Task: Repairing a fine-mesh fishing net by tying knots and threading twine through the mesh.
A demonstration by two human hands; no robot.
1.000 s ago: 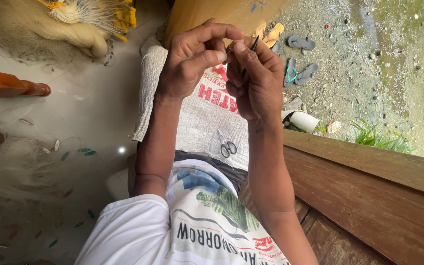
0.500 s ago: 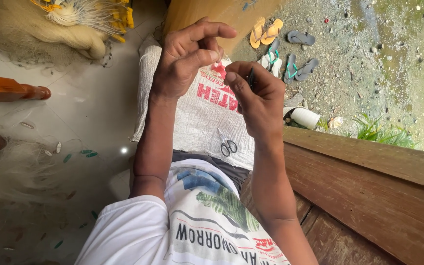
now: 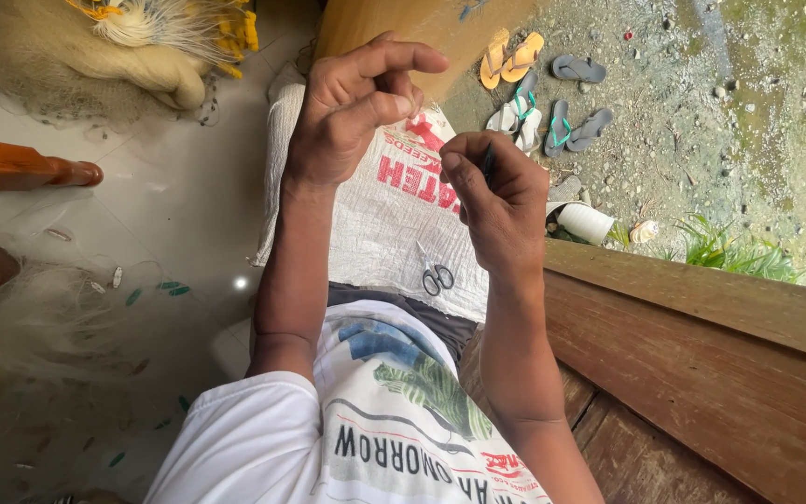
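Observation:
My left hand (image 3: 356, 112) is raised over my lap with the fingers curled and the thumb pressed to a fingertip; I see nothing between them. My right hand (image 3: 501, 205) sits lower and to the right, a short gap away, pinched on a thin dark tool (image 3: 488, 161) that sticks up between thumb and fingers. Under both hands a white woven sack (image 3: 375, 224) with red print covers my lap. Small scissors (image 3: 437, 277) lie on the sack below my right hand.
A heap of pale fishing net (image 3: 114, 65) with yellow floats lies at the top left, and fine net (image 3: 30, 327) spreads on the tiled floor at left. Wooden boards (image 3: 701, 355) run along the right. Several flip-flops (image 3: 552, 103) and a white cup (image 3: 582, 222) lie on the gravel beyond.
The hands were together one second ago. They have come apart: my right hand dropped down and right with the tool, my left stayed high.

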